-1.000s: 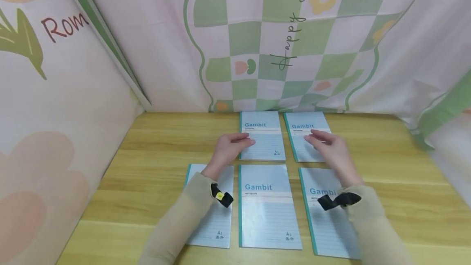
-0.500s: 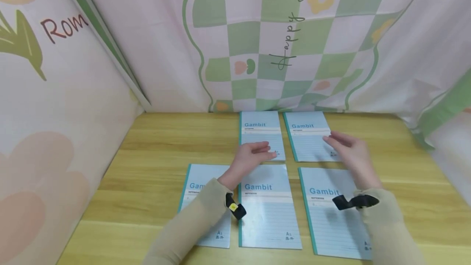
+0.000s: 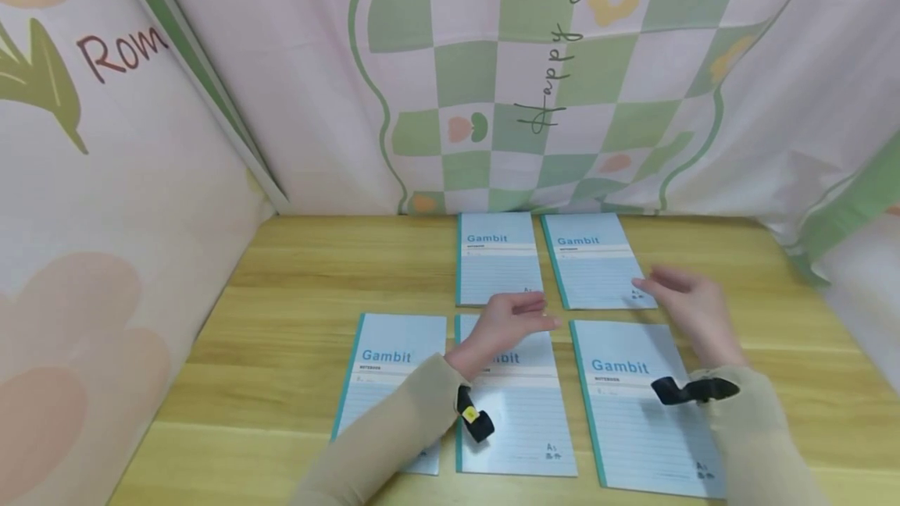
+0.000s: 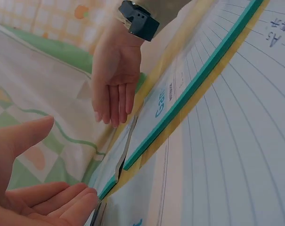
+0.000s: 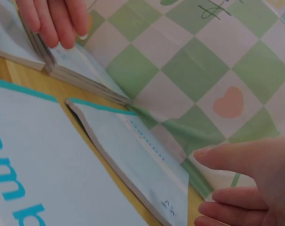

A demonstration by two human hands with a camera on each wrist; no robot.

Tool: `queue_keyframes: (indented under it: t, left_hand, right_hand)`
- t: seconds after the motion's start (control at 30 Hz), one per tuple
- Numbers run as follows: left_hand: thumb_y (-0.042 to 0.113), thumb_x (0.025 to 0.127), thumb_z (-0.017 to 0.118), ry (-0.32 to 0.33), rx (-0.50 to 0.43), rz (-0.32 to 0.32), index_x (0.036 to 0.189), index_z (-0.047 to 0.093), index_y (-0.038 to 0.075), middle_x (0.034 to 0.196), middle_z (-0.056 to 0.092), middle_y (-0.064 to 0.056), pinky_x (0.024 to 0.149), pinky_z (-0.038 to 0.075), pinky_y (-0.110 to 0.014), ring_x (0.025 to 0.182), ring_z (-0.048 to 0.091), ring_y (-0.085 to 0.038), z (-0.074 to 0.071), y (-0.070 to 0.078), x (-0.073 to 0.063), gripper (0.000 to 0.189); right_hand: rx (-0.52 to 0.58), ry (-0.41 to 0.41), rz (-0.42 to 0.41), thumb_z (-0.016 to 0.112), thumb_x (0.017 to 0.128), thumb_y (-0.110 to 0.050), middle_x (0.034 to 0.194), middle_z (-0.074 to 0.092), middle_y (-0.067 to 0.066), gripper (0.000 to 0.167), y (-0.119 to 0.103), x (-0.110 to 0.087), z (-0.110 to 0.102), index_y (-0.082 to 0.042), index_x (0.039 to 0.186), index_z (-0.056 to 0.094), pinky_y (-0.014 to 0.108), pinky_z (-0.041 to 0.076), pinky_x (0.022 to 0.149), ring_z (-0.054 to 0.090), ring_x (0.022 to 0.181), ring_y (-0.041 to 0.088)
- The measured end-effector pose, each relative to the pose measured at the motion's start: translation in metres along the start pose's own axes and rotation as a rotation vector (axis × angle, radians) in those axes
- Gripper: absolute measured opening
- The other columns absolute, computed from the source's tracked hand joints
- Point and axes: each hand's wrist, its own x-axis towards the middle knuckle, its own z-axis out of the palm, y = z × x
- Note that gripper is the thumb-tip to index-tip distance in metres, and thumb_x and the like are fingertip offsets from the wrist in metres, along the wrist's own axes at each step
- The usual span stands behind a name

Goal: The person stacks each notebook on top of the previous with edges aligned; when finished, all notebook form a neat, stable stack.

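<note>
Pale blue "Gambit" notebooks with teal spines lie in two rows. In the back row are a left notebook (image 3: 498,268) and a right notebook (image 3: 594,276). Nearer me lie a left notebook (image 3: 394,338), a middle notebook (image 3: 520,428) and a right notebook (image 3: 633,420). My left hand (image 3: 505,326) hovers over the top of the front middle notebook, thumb and fingers apart, holding nothing. Beside the lower right corner of the back right notebook is my right hand (image 3: 692,311), its fingers loosely extended and grasping nothing. My left sleeve covers part of the front left notebook.
The notebooks lie on a wooden table (image 3: 281,295). A checked green and white curtain (image 3: 464,76) hangs along its back edge, with a printed cloth (image 3: 105,217) on the left side. In the right wrist view the back left notebook looks like a stack (image 5: 88,77).
Both hands have moved right and toward me: the left from the back left notebook to the front middle one, the right off the back right notebook. The notebooks have stayed in place.
</note>
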Motion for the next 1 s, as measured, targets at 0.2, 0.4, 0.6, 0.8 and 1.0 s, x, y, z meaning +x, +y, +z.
queue_keyframes:
  t: [0.2,0.4,0.6,0.8,1.0]
  left_hand:
    - [0.032,0.089,0.082,-0.013,-0.005,-0.041,0.147,0.054,0.009,0.140,0.060,0.004,0.103,0.047,-0.028,0.125,0.057,-0.010,0.013,0.004,0.007,0.068]
    - [0.039,0.088,0.081,-0.039,0.022,-0.088,0.151,0.048,0.009,0.149,0.053,0.000,0.109,0.042,-0.033,0.135,0.049,-0.015,0.027,0.003,0.016,0.077]
    - [0.039,0.090,0.079,-0.027,0.031,-0.067,0.147,0.055,0.017,0.149,0.052,0.004,0.112,0.040,-0.035,0.137,0.047,-0.016,0.037,0.000,0.022,0.067]
    - [0.032,0.091,0.079,-0.029,-0.020,-0.052,0.149,0.052,0.013,0.150,0.051,0.000,0.110,0.041,-0.031,0.138,0.046,-0.017,0.039,-0.001,0.024,0.067]
    - [0.029,0.091,0.080,-0.031,-0.039,-0.056,0.152,0.048,0.010,0.152,0.049,-0.002,0.109,0.042,-0.029,0.138,0.046,-0.017,0.038,-0.001,0.025,0.071]
  right_hand:
    - [0.007,-0.014,0.034,0.065,0.092,-0.064,0.151,0.044,0.027,0.094,0.006,0.001,-0.001,-0.002,0.156,0.036,0.067,0.035,0.106,0.038,0.138,0.048]
    - [0.005,-0.038,0.059,0.066,0.091,-0.065,0.152,0.043,0.027,0.096,0.008,-0.001,0.002,-0.003,0.157,0.035,0.067,0.037,0.104,0.038,0.137,0.049]
    - [-0.013,-0.041,0.075,0.064,0.090,-0.067,0.154,0.040,0.026,0.097,0.009,-0.001,0.004,-0.003,0.157,0.034,0.067,0.038,0.103,0.037,0.138,0.049]
    - [-0.032,-0.043,0.078,0.064,0.091,-0.067,0.154,0.040,0.027,0.097,0.011,-0.001,0.003,-0.002,0.157,0.034,0.067,0.037,0.103,0.036,0.137,0.050]
    - [-0.059,-0.042,0.096,0.063,0.091,-0.068,0.154,0.039,0.028,0.097,0.012,-0.001,0.002,-0.002,0.157,0.035,0.067,0.039,0.102,0.036,0.136,0.052]
